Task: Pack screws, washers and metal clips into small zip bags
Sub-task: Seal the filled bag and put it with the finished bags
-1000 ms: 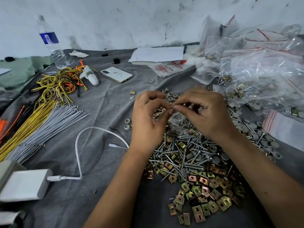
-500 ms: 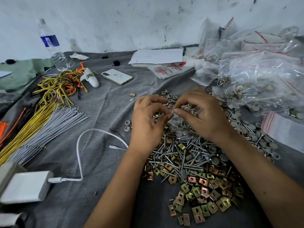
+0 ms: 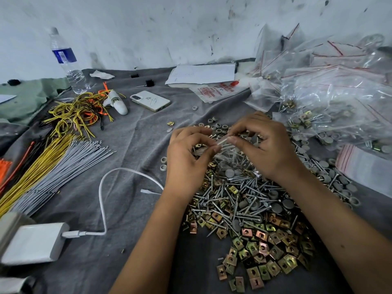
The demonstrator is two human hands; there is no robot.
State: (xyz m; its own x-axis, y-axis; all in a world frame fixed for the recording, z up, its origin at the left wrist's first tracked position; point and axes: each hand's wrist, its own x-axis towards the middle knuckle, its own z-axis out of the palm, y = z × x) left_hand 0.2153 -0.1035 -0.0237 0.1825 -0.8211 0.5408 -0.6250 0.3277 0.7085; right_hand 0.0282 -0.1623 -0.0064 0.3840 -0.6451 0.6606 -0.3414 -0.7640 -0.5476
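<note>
Many filled zip bags (image 3: 331, 98) are heaped at the far right corner of the grey cloth (image 3: 135, 149), so a good share of the packing looks finished. Only the head view is supplied.

Your left hand (image 3: 186, 160) and right hand (image 3: 265, 145) meet above the far end of the loose stock; each pinches the top edge of one small clear zip bag (image 3: 222, 146) between thumb and fingertips. Screws show through its film. In my judgement you are pressing its seal closed, though the strip itself is too small to confirm.

Much remains: a dense pile of screws (image 3: 233, 194), grey washers (image 3: 282, 205) and metal clips (image 3: 263, 251) lies unpacked toward the near edge. A stack of empty bags (image 3: 364, 166) waits at the right edge.
</note>
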